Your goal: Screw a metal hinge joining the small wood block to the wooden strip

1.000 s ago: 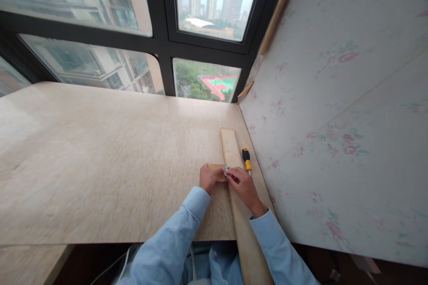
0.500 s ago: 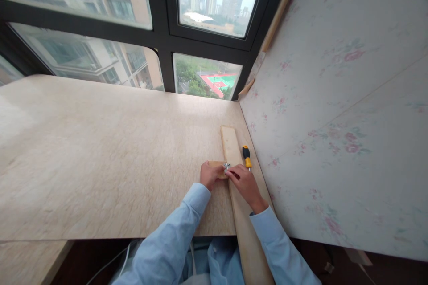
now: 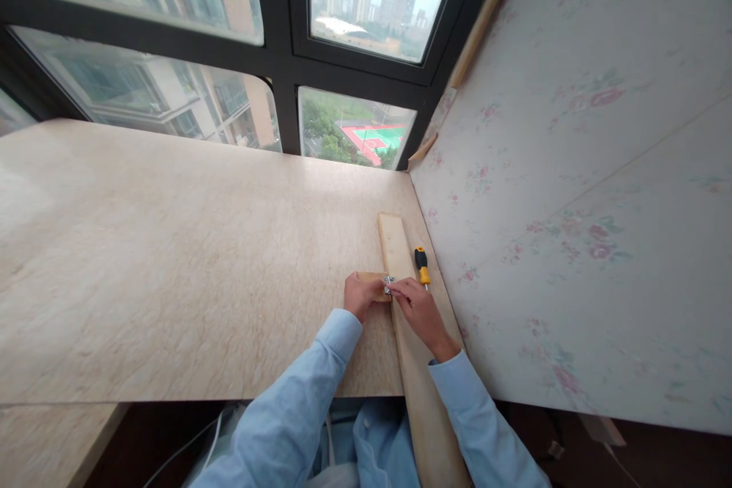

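Observation:
A long pale wooden board (image 3: 392, 239) lies near the wall and runs toward me past the ledge's front edge. Against its left side sits a short wooden piece (image 3: 370, 276), and my left hand (image 3: 360, 296) is closed round it. A small silvery metal fitting, which looks like a hinge (image 3: 389, 280), spans the joint between the two. My right hand (image 3: 416, 307) rests over the board with its fingers pinched at the metal fitting; whatever is between the fingertips is too small to make out. Just beyond that hand, a yellow-and-black screwdriver (image 3: 422, 265) lies between board and wall.
The stone-patterned ledge (image 3: 171, 267) stretches left beneath dark-framed windows (image 3: 280, 38). On the right stands a flower-papered wall (image 3: 549, 191), close to my right arm. The ledge's front edge is near my body, with a white cable (image 3: 183, 448) below at the left.
The view has shifted slightly. My right fingertips have moved a little at the metal fitting, while my left hand keeps its hold on the short wooden piece.

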Demonstrator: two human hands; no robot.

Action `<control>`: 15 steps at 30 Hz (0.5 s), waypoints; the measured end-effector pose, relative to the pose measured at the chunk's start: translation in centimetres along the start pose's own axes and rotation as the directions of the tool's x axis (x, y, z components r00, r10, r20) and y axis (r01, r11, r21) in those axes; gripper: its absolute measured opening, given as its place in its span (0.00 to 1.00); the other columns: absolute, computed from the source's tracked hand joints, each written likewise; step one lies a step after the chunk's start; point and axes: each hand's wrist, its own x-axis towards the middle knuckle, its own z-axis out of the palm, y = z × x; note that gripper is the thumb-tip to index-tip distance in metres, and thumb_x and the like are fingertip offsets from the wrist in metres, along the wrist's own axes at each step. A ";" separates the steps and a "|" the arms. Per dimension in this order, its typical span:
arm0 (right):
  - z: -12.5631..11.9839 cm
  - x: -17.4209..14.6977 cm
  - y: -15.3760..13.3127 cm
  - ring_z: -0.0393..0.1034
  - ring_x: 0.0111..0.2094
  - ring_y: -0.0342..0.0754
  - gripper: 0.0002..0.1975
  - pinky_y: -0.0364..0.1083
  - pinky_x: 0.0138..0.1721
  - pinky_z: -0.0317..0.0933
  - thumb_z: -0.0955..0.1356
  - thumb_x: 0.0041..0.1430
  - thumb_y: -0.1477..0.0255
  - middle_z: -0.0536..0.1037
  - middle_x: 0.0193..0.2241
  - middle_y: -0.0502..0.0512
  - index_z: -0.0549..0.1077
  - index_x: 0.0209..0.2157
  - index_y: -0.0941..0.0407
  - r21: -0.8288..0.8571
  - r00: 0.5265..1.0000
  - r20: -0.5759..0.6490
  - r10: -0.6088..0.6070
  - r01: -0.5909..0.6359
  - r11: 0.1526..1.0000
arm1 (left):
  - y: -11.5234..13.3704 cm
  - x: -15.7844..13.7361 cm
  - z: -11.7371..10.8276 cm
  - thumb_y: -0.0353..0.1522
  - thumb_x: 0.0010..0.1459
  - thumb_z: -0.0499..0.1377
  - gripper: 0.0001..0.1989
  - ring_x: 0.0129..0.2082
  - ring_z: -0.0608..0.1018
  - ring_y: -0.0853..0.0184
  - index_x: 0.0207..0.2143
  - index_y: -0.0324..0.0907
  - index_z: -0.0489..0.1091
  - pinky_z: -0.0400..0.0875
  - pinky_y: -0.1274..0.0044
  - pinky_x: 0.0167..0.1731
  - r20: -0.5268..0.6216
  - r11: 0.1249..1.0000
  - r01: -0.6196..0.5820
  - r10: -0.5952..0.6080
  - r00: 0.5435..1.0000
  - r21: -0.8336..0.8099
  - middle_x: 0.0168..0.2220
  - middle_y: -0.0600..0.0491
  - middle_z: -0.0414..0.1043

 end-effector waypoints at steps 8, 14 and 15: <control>0.0 0.5 -0.4 0.72 0.36 0.52 0.08 0.49 0.38 0.65 0.66 0.63 0.70 0.78 0.33 0.56 0.76 0.32 0.55 -0.113 0.997 0.018 0.070 -0.068 0.991 | 0.2 -0.2 0.0 0.26 0.36 0.66 0.13 0.30 0.79 0.63 0.25 0.43 0.66 0.71 0.79 0.23 0.010 1.000 -0.010 0.010 1.000 -0.024 0.24 0.56 0.74; -0.2 1.3 -0.4 0.72 0.38 0.50 0.09 0.48 0.41 0.65 0.64 0.65 0.70 0.78 0.36 0.57 0.76 0.39 0.56 -0.122 0.999 0.003 0.051 -0.050 0.991 | -0.2 0.1 0.0 0.26 0.36 0.66 0.13 0.28 0.79 0.63 0.26 0.42 0.67 0.72 0.79 0.24 0.013 0.998 -0.029 0.030 0.999 -0.053 0.24 0.56 0.74; -0.3 1.6 -0.4 0.72 0.40 0.50 0.10 0.48 0.42 0.65 0.63 0.66 0.72 0.78 0.37 0.57 0.76 0.41 0.56 -0.131 0.999 0.013 0.042 -0.040 0.991 | -0.3 0.2 0.0 0.26 0.35 0.67 0.14 0.28 0.79 0.63 0.26 0.41 0.67 0.72 0.78 0.24 0.009 0.998 -0.032 0.032 0.999 -0.060 0.24 0.56 0.74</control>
